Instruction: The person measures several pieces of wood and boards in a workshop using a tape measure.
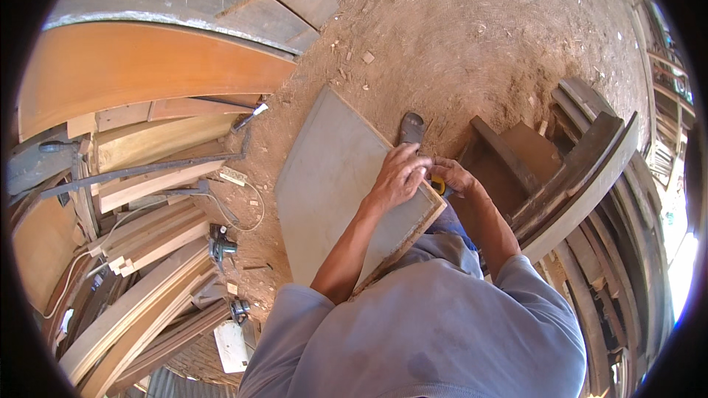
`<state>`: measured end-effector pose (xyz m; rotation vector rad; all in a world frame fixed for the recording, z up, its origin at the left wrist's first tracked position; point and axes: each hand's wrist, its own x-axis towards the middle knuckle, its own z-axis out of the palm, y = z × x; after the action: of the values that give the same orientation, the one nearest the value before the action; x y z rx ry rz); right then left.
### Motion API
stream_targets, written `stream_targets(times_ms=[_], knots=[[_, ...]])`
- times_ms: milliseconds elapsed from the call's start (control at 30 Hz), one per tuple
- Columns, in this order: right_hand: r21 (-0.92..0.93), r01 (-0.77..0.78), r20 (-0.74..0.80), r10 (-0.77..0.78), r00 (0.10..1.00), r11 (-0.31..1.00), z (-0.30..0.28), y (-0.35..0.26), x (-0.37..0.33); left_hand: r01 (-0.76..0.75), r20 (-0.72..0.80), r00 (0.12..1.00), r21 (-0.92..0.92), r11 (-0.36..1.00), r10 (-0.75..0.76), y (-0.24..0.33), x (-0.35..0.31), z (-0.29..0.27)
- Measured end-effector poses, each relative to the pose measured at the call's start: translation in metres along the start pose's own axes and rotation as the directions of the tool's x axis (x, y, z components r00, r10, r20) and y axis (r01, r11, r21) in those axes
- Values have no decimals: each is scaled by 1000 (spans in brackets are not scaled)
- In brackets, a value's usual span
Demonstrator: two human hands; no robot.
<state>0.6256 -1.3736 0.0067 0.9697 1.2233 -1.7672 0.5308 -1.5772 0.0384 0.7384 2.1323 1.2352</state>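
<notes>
A grey flat panel with a pale wooden edge (332,169) leans in front of me, its near end by my lap. Above its right corner is my left hand (402,177), fingers curled and closed together. What they pinch, if anything, is too small to make out. Close beside it, past the panel's edge, my right hand (453,177) is closed around a small yellow and black thing that looks like a tape measure (438,185). Fingers partly cover it. The two hands nearly meet at the fingertips.
Stacked timber (158,236) and an orange-brown board (155,66) lie at left. A corded power tool (221,248) and a hammer (251,116) are near them. Dark planks (582,177) pile up at right. My sandalled foot (411,127) rests on the dusty, chip-strewn ground.
</notes>
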Motion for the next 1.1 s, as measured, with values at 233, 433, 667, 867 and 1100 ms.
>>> stream_targets(times_ms=[233, 433, 667, 867, 1100], knots=[[59, 89, 40, -91, 995, 994, 18, 11, -8, -85, 78, 993, -60, 995, 90, -4, 3, -15], [321, -79, 225, 5, 974, 944, 46, -24, -43, -115, -40, 993, -51, 992, 113, -6, -6, -32], [310, 111, 211, -183, 960, 944, 90, -56, -58, 197, 42, 980, -48, 979, -195, 3, -110, -63], [176, 92, 175, -123, 977, 980, 102, -80, -55, 768, 12, 638, -73, 636, -770, -98, -319, -64], [-226, -164, 17, 172, 985, 960, 120, -112, -32, 994, 93, 66, -94, 57, -994, -119, -568, -83]])
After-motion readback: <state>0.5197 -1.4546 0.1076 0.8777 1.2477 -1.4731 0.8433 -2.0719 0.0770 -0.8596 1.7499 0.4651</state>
